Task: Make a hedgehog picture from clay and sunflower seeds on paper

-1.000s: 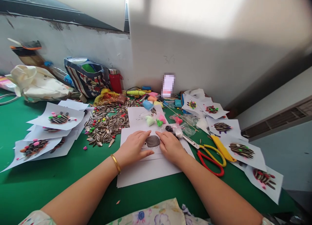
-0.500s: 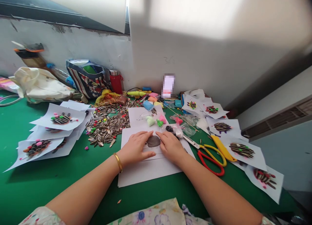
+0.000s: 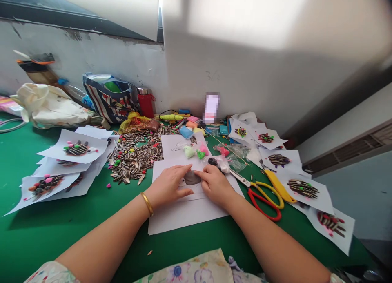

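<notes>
A flattened dark grey patch of modelling clay (image 3: pixel 192 178) lies on a white sheet of paper (image 3: pixel 174 219) in front of me, with faint drawn lines showing just below it. My left hand (image 3: pixel 170 183) rests on the paper left of the patch, fingers stretched and thumb spread away from them; it holds nothing. From the other side, my right hand (image 3: pixel 217 186) reaches its extended index finger onto the patch's right edge. The other fingers of that hand curl loosely and nothing shows in them.
Striped seeds (image 3: pixel 134 156) are heaped at the left. Scissors (image 3: pixel 265 199) and a yellow serrated tool (image 3: pixel 279 187) lie at the right. Clay packets (image 3: pixel 190 151) sit behind the paper. Seed-decorated sheets (image 3: pixel 81 146) flank both sides. A red bottle (image 3: pixel 145 103) stands by the wall.
My right fingers have curled in, leaving the index finger extended over the clay's right edge. My left hand has shifted very slightly left and stays spread on the paper.
</notes>
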`<act>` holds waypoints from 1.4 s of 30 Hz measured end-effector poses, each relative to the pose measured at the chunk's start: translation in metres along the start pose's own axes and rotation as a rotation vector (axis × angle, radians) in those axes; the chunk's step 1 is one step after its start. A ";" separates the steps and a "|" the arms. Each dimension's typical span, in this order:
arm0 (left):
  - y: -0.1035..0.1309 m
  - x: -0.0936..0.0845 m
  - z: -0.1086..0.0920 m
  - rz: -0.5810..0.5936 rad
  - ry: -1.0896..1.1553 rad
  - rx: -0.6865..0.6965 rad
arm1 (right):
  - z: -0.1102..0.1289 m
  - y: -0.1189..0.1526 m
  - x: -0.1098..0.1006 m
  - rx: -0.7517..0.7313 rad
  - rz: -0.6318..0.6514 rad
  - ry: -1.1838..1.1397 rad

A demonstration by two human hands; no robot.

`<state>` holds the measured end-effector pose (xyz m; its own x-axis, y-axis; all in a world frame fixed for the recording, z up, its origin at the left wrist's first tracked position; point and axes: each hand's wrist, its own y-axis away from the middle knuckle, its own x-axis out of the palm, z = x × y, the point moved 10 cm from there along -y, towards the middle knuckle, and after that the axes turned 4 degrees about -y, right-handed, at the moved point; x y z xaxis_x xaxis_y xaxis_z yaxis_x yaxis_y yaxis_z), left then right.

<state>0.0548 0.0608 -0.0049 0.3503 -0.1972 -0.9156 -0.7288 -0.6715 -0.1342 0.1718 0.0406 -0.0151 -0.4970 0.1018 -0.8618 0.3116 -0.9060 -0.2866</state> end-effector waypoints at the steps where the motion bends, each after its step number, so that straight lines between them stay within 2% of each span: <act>1: 0.000 0.000 0.002 -0.001 0.011 -0.013 | 0.000 0.001 0.000 -0.008 0.005 0.011; 8: 0.000 0.003 0.006 0.040 0.008 -0.063 | 0.004 0.004 -0.001 -0.034 0.046 0.114; 14: 0.000 0.003 0.006 0.044 0.009 -0.064 | 0.014 0.008 -0.004 -0.144 0.130 0.182; 20: -0.001 0.005 0.008 0.050 0.015 -0.061 | 0.016 0.008 -0.010 -0.196 0.088 0.119; 23: -0.001 0.006 0.009 0.046 0.018 -0.057 | 0.018 0.010 -0.009 -0.223 0.115 0.121; 27: 0.000 0.005 0.008 0.041 0.015 -0.062 | 0.020 0.011 -0.006 -0.226 0.162 0.150; 42: -0.001 0.005 0.007 0.046 -0.005 -0.067 | 0.029 0.010 0.002 -0.238 0.166 0.109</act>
<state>0.0531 0.0649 -0.0119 0.3139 -0.2253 -0.9223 -0.7033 -0.7078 -0.0664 0.1510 0.0197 -0.0076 -0.3375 0.0157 -0.9412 0.5687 -0.7934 -0.2171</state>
